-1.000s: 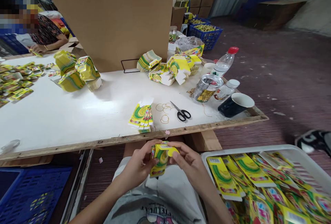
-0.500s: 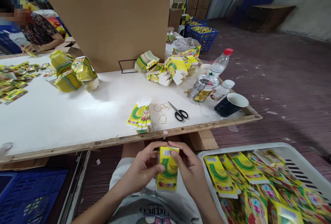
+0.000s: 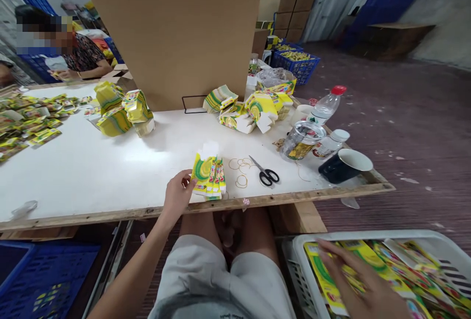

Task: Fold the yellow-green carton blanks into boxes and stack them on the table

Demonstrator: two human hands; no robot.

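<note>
At the table's front edge my left hand [image 3: 179, 192] pinches the left side of a flat yellow-and-green carton [image 3: 201, 172]. This carton is part of a small fanned stack, with white flaps at the top. My right hand [image 3: 355, 277] is over the white plastic basket [image 3: 371, 235] at my lower right. Its fingers are stretched out and blurred by motion, with nothing visible in them. Many yellow packed cartons [image 3: 386, 270] lie in the basket, some hidden behind this hand.
Black-handled scissors [image 3: 269, 176] and rubber bands [image 3: 241, 180] lie right of the stack. A dark mug [image 3: 336, 169], a clear jar [image 3: 300, 142] and bottles crowd the right corner. Bundled cartons [image 3: 114, 113] and a tall cardboard sheet [image 3: 176, 29] stand farther back. A co-worker [image 3: 88, 59] sits at far left.
Both hands were holding one yellow carton above my lap. My left hand has moved up to the stack on the table, and my right hand has gone to the basket without that carton.
</note>
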